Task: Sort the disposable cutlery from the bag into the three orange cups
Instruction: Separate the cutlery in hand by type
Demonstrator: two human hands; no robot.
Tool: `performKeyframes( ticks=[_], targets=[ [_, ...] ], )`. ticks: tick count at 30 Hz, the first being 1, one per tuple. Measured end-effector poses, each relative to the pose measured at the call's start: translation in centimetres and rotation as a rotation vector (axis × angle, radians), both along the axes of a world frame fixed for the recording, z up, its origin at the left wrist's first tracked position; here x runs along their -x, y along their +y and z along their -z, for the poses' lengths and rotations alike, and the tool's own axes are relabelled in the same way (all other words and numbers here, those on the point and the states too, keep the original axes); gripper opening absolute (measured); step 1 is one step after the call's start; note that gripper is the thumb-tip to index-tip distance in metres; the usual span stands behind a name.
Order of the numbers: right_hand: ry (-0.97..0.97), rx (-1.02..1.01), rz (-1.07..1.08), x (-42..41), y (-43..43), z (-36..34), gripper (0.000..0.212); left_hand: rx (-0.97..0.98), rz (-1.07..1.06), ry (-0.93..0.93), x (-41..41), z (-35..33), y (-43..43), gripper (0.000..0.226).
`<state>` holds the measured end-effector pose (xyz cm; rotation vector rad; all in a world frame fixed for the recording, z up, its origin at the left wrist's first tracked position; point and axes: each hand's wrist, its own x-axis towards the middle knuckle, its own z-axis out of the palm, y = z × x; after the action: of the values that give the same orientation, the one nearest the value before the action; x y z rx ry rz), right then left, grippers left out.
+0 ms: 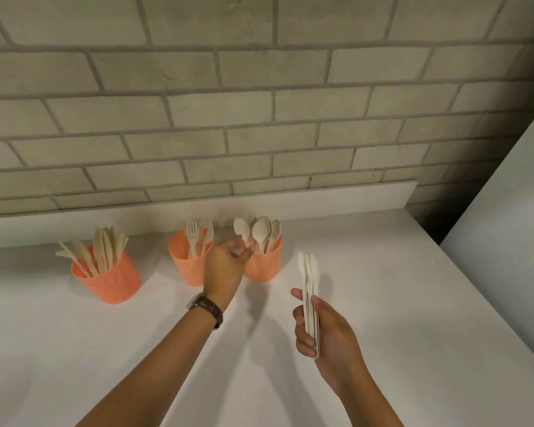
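Observation:
Three orange perforated cups stand in a row near the wall. The left cup (pixel 111 283) holds several pale knives, the middle cup (pixel 185 266) holds forks, and the right cup (pixel 265 266) holds spoons. My left hand (pixel 225 266) reaches between the middle and right cups and pinches the handle of a pale spoon (pixel 241 228) at the right cup's rim. My right hand (pixel 324 337) is lower right, closed around a stacked bundle of spoons (pixel 309 272) that points up and away. No bag is in view.
The cups stand on a white counter (pixel 383 303) backed by a low white ledge and a grey brick wall (pixel 259 118). A white panel (pixel 512 211) rises at the right edge. A brown-strapped watch is on my left wrist.

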<state>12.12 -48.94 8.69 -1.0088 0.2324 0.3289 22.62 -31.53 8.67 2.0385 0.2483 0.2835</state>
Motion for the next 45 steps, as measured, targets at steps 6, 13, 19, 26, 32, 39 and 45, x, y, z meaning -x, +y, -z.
performKeyframes(
  ticks=[6, 13, 19, 26, 32, 39, 45],
  targets=[
    [0.025, -0.065, -0.025, 0.5, 0.6, -0.2, 0.034, 0.164, 0.053, 0.008, 6.4, -0.7, -0.4, 0.014],
    [-0.002, 0.011, -0.117, 1.5, 1.8, -0.8, 0.017, 0.317, 0.084, 0.057, 11.3, -1.7, -1.1, 0.009],
    [-0.072, 0.177, -0.147, 1.3, 2.8, -0.4, 0.022, 0.361, 0.053, 0.066, 13.2, -2.2, -0.5, 0.011],
    [-0.253, 0.752, -0.093, -3.9, 3.5, -0.5, 0.013, 0.4, -0.049, 0.054, 14.5, -2.6, 2.7, 0.02],
    [-0.519, 0.893, 0.124, -11.3, 3.2, -2.5, 0.01, 0.38, -0.122, 0.04, 14.9, -2.9, 5.1, 0.021],
    [-0.48, 1.137, 0.087, -16.2, 5.5, -1.6, 0.02, 0.385, -0.197, 0.03, 15.5, -3.2, 7.4, 0.024],
    [-0.401, 1.307, 0.003, -14.6, 6.4, -0.3, 0.026, 0.374, -0.215, 0.028, 17.0, -3.2, 10.1, 0.023]
  ],
)
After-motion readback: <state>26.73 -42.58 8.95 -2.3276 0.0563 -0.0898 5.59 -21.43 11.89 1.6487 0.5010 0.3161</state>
